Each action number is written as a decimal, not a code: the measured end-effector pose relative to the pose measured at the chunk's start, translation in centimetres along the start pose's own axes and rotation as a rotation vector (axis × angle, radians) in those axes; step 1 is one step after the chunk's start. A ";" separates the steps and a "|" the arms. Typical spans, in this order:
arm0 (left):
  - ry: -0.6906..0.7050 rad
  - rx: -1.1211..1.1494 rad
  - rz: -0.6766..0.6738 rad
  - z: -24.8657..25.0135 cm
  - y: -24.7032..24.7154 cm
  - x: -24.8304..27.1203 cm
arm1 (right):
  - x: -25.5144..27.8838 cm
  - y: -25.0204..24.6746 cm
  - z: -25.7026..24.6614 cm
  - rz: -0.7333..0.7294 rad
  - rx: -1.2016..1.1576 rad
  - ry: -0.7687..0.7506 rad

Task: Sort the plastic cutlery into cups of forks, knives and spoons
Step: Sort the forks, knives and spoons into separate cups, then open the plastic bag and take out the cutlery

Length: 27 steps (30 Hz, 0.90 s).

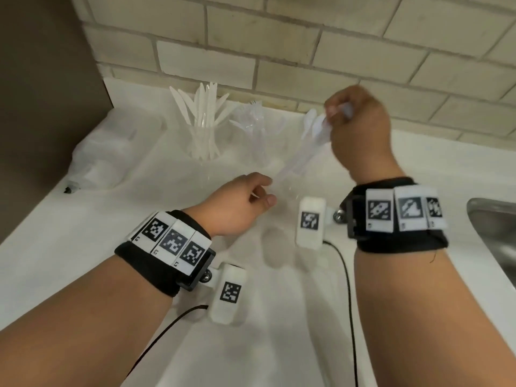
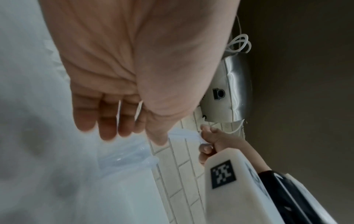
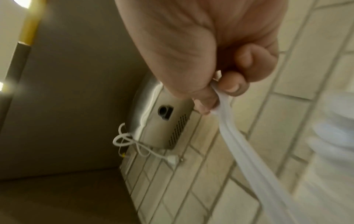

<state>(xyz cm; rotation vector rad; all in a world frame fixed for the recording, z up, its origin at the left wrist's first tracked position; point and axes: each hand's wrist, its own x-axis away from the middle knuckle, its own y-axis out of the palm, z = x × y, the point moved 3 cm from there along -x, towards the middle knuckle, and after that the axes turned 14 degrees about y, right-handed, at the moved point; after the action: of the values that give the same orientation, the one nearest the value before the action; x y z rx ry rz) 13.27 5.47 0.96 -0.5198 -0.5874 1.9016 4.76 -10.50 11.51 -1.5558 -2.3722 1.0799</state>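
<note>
Right hand [image 1: 360,129] raised near the tiled wall [image 1: 363,51], thumb and fingers [image 3: 232,85] pinching the upper ends of a small bunch of white plastic spoons [image 1: 312,129]; handles slanting down and left toward the left hand [image 1: 240,202]. Blurred by motion, so exact count of spoons not clear. Left hand low over the white bench [image 1: 83,247], fingers loosely curled around something clear, seemingly a transparent cup [image 1: 279,188] at the lower ends of the spoons; grip on it too blurred to tell for certain. Clear cup of white knives [image 1: 202,121] standing upright at the back of the bench, blades fanned upward. Just to its right, a clear cup of clear forks [image 1: 257,127], tines up, hard to make out. Crumpled clear plastic bag [image 1: 103,160] lying at the left end of the bench beside the brown side panel. Metal sink [image 1: 491,227] edge at the far right. In both wrist views, a steel wall-mounted dispenser [image 3: 162,110] with a looped white cord.
</note>
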 end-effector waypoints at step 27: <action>-0.836 -0.584 0.227 -12.1 -13.5 4.3 | -5.9 8.1 3.2 -0.033 0.782 0.159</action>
<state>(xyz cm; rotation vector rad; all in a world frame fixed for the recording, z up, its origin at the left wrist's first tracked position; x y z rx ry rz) 28.42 16.14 -0.74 -0.1167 -1.7165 2.1217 12.24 -15.20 5.82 -1.2318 -1.5532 1.5422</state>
